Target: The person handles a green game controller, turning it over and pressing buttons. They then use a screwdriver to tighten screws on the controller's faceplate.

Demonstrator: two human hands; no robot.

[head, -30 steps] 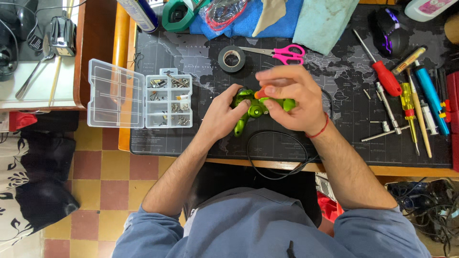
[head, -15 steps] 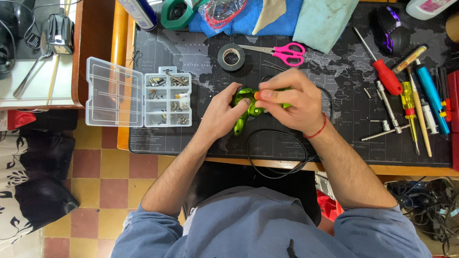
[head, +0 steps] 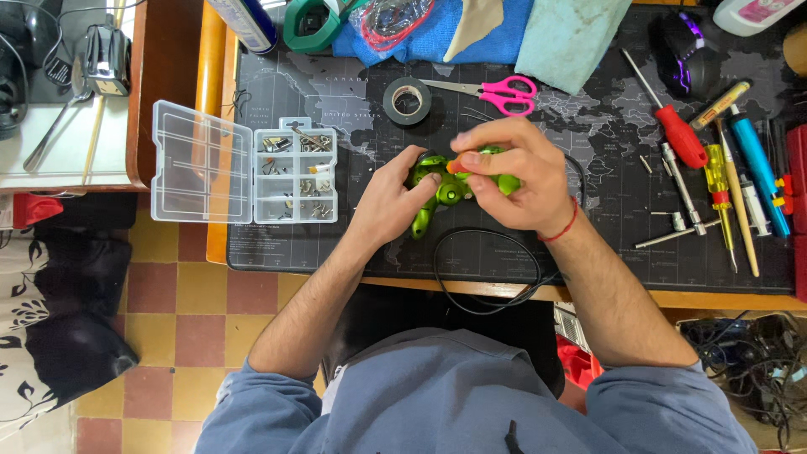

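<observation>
A shiny green game controller [head: 439, 195] lies on the dark desk mat [head: 605, 160] in the middle of the desk, with a black cable [head: 487, 273] looping off its near side. My left hand [head: 388, 202] grips its left handle. My right hand [head: 511, 178] covers its right half and pinches a small tool with an orange handle [head: 455, 166] against the controller's top. The tool's tip and the controller's right side are hidden under my fingers.
An open clear parts box [head: 245, 175] with several small screws sits to the left. Behind are a roll of black tape [head: 407, 100] and pink scissors [head: 501, 92]. Screwdrivers, a red one [head: 677, 133] among them, lie at the right. A black mouse [head: 688, 42] is far right.
My hands have barely shifted on the controller; my right fingers have closed a little tighter around the orange-handled tool. The rest stays as it was.
</observation>
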